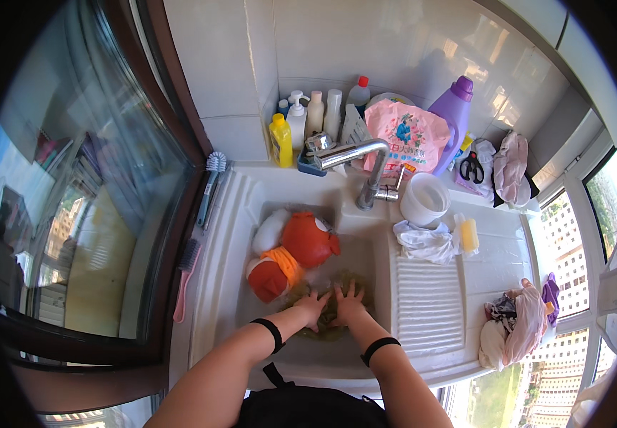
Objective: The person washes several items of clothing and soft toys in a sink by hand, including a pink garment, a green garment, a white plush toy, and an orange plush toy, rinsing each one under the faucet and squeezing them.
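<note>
Both of my hands are down in the water of a white laundry sink (pixel 217 299), on an olive-green cloth (pixel 335 321). My left hand (pixel 313 309) presses its left part, fingers spread. Just to the right, my right hand (pixel 349 306) rests with spread fingers on the same cloth. Neither hand visibly grips it. Beyond them, at the sink's upper left, floats or lies a wet plush toy (pixel 308 241) in red, orange and white. The chrome faucet (pixel 377 171) stands behind the basin; no stream is visible from its spout.
On the right, a ribbed washboard (pixel 429 305) adjoins the basin, with a white cloth (pixel 426 242), a yellow soap bar (pixel 469 235) and a laundry pile (pixel 517 326). A white tub (pixel 425 199), bottles and a purple detergent jug (pixel 450 123) line the back. Brushes (pixel 186 278) lie left.
</note>
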`<state>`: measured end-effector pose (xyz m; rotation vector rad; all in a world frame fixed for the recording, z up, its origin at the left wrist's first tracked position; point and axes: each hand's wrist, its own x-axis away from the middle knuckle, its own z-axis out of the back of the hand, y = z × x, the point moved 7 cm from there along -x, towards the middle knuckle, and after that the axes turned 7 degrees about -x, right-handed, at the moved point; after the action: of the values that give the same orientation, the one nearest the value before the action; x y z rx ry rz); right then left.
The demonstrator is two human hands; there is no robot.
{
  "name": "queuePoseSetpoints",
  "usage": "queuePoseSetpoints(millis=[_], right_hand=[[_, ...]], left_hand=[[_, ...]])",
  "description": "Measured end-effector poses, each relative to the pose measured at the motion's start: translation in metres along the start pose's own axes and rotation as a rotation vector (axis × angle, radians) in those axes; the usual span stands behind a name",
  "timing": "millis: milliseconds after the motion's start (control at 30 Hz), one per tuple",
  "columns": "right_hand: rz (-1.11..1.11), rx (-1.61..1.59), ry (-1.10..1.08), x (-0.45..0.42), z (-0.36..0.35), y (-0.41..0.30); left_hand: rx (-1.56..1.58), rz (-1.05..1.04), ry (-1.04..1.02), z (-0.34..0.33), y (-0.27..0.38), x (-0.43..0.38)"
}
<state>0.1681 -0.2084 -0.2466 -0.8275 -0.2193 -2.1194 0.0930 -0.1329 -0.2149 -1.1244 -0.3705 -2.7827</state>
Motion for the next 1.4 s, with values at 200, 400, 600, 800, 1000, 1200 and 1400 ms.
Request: queuePoseSetpoints(millis=[200,400,600,800,1000,1200,1400], right_hand=[[-0.011,-0.047,0.044,-0.031,-0.021,0.008],[-0.072,-0.033,0.005,-0.031,-0.002,0.016],[0.202,0.076,-0.140,0.001,0.043,-0.008],[0.116,-0.267,-0.746,0.007,0.019,0.004],[0.058,-0.207,0.092,-0.032,0.063,-0.004],[0.131,-0.075,0.015,-0.023,0.035,-0.020],[-0.030,-0.874,0.299,0.010,0.123,0.033]], left_hand=[[-0.002,0.021,0.088,-0.031,-0.023,-0.048],[-0.250,-0.044,0.272,-0.023,-0.023,-0.058],[0.201,-0.261,0.293,0.029,-0.039,-0.035],[-0.015,-0.504,-0.003,0.017,-0.008,0.023],[-0.308,-0.458,-0.372,-0.051,0.008,0.049],[-0.581,-0.248,-0.708,-0.048,-0.011,0.060],[-0.307,-0.199,-0.573,-0.056,-0.038,0.025]])
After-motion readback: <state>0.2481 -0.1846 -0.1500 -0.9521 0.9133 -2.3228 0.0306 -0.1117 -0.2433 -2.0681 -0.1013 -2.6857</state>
